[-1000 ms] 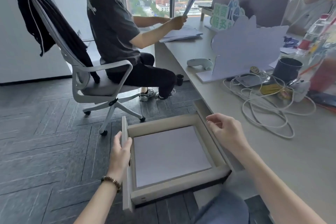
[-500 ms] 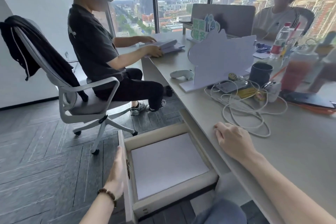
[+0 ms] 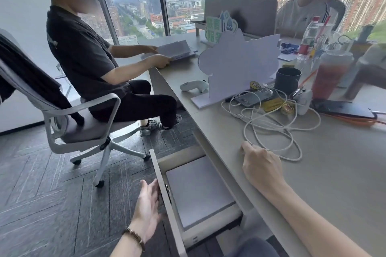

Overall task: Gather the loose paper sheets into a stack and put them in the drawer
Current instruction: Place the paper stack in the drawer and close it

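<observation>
The stack of white paper sheets (image 3: 198, 190) lies flat inside the beige drawer (image 3: 167, 200), which is partly slid under the desk. My left hand (image 3: 147, 208) is flat against the outside of the drawer's front panel, fingers spread, holding nothing. My right hand (image 3: 261, 165) rests palm down on the desk top (image 3: 344, 173) just above the drawer, fingers loosely curled, with nothing in it.
A tangle of white cable (image 3: 271, 127) lies just beyond my right hand, with phones, a dark mug (image 3: 288, 80), a red drink and a bottle behind it. A person in a white office chair (image 3: 83, 131) sits to the left, handling papers (image 3: 175, 50). Another person sits across the desk.
The drawer has slid further in under the desk. My left hand went from gripping the front panel's edge to pressing flat on it. My right hand came down onto the desk top.
</observation>
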